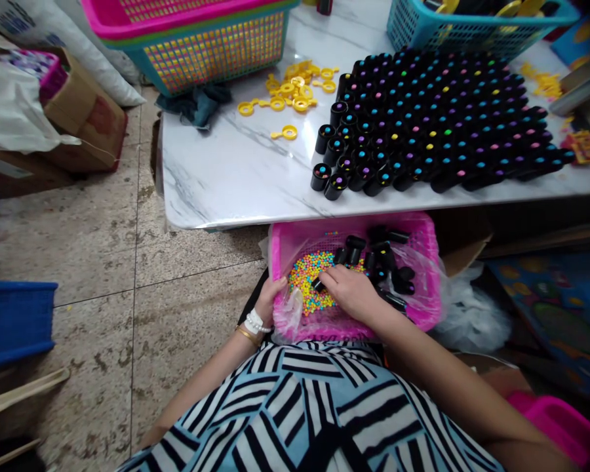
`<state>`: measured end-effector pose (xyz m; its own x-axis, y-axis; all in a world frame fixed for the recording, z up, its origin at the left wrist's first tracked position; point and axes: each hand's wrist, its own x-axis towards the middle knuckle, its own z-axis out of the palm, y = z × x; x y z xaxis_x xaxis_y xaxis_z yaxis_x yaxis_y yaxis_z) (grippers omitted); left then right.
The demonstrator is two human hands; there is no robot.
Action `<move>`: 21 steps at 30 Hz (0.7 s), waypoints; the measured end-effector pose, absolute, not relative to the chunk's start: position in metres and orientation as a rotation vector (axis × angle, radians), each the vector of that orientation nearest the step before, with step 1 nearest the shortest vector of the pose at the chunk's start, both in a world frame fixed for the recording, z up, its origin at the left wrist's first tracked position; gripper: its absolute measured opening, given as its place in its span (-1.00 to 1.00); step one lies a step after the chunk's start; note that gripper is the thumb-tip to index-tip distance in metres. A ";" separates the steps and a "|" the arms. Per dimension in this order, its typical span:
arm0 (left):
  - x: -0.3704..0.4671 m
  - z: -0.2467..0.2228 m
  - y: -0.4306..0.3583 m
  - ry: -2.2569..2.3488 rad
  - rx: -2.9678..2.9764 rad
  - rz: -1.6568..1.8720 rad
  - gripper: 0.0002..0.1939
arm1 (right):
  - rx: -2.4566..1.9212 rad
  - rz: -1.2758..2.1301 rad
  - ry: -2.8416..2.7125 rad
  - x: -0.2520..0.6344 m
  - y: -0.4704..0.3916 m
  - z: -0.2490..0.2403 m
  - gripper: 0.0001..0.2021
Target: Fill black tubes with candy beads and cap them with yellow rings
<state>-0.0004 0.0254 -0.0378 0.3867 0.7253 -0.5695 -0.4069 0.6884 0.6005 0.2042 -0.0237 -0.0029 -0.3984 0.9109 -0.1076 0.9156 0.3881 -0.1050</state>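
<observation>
A pink basket lined with clear plastic rests on my lap, under the table's front edge. My left hand is closed around its left rim. Inside, small coloured beads fill the left part, and loose black cylinders lie jumbled on the right. My right hand reaches in over the beads, its fingers wrapped round a black cylinder that tilts down among them. Part of that cylinder is hidden behind the fingers.
Rows of upright black cylinders with beads in their tops cover the right side of the marble-patterned table. Yellow ring pieces lie beside them. Stacked baskets and a teal basket stand behind. A blue bin is on the floor left.
</observation>
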 end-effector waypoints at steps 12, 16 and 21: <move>-0.001 -0.048 0.026 0.901 0.409 0.725 -0.58 | 2.232 -1.303 2.564 0.220 -0.034 -0.004 -0.79; 0.001 -0.050 0.028 0.869 0.391 0.722 -0.56 | 2.220 -0.955 2.595 0.236 -0.041 0.000 -0.79; 0.001 -0.050 0.028 0.895 0.366 0.714 -0.63 | 2.012 -0.504 2.612 0.244 -0.045 0.000 -0.74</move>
<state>0.0011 0.0284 -0.0503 0.4203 0.6988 -0.5788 -0.4091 0.7153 0.5666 0.2440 -0.0455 0.0003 -0.2606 0.9650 -0.0299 0.9068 0.2341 -0.3506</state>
